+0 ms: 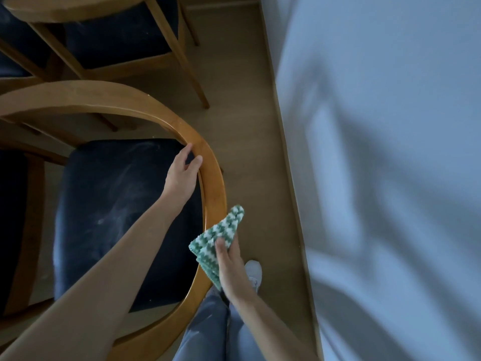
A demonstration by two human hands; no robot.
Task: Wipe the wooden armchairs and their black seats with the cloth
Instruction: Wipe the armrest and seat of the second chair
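- Hands apart: the left hand [182,175] reaches forward and hooks its fingers over the inner edge of the near armchair's curved back rail [78,100]. The right hand [231,267] sits lower down and pinches the green-and-white cloth [221,233] between thumb and fingers.
- From where I stand this looks like the rail-wiping step. The left hand steadies the chair and the cloth is brought up to the wood.
- The cloth hangs at the rail's outer edge, just below the left hand; whether it presses the wood I cannot tell.
- Next, I'd guess, the cloth must lie flat on the rail and follow its curve.
- The black seat [117,217] shows pale dusty smears, so it seems not yet wiped.
- A second armchair [91,11] stands beyond, well apart from both hands.
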